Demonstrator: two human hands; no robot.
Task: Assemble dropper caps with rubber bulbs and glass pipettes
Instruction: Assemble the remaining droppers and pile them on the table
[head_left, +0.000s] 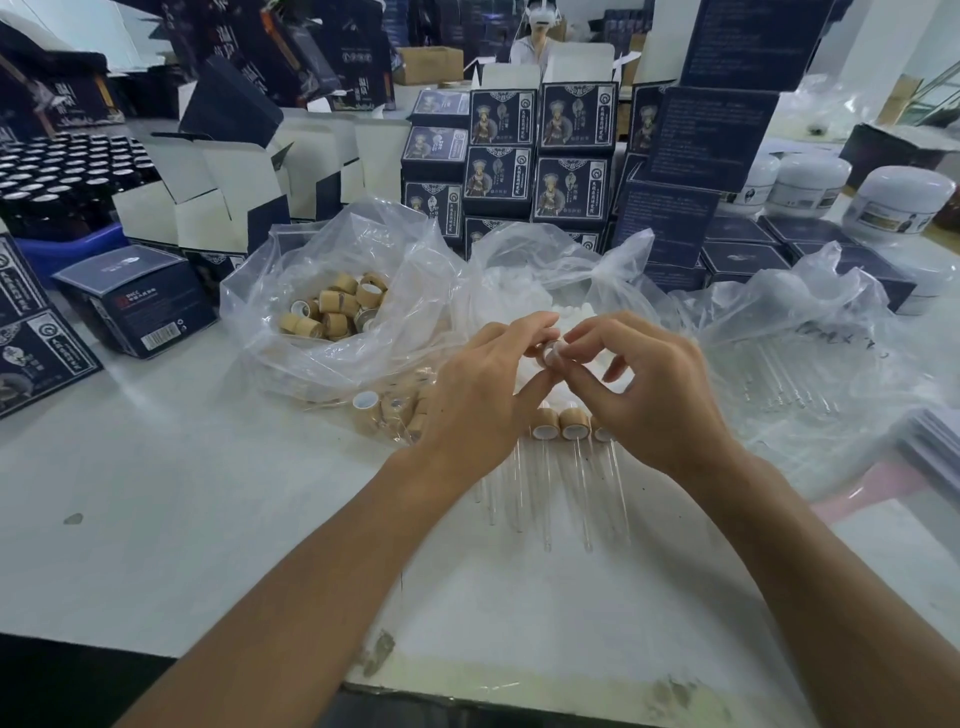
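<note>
My left hand and my right hand meet above the table and together pinch one small dropper cap, its white inside partly showing; fingers hide most of it. Below them lie several assembled droppers, wooden caps in a row with glass pipettes pointing toward me. A clear bag at the left holds loose wooden caps. A middle bag holds white rubber bulbs. A bag at the right holds loose glass pipettes.
A few caps lie under the left bag's edge. Dark blue printed boxes are stacked behind the bags, with folded open cartons, a tray of dark bottles at the far left and white jars at the right. A person sits opposite.
</note>
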